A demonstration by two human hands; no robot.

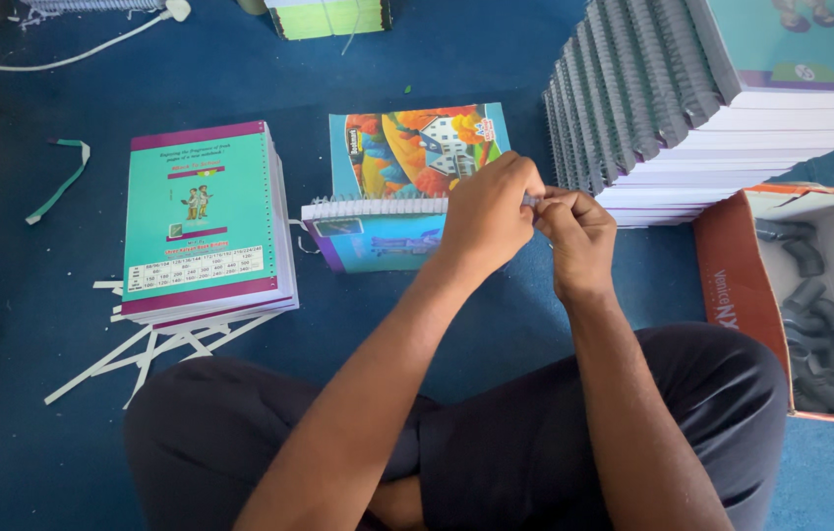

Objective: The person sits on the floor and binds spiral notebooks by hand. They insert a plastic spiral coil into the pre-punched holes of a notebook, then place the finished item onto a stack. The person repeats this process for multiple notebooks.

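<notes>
Both hands — left (484,218), right (574,241) — pinching a spiral wire end at open notebook (407,187); bound stack (673,108) done, unbound pile (203,221) waiting.

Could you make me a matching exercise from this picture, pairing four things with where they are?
Things:
1. stack of teal-covered notebooks
2. tall pile of spiral-bound notebooks
3. cardboard box of dark rolls
4. open spiral notebook

Places:
A. far right, beside the person's knee
B. on the left, over white paper strips
C. centre, just behind the left hand and right hand
D. upper right, leaning

Pairs: 1-B, 2-D, 3-A, 4-C
</notes>
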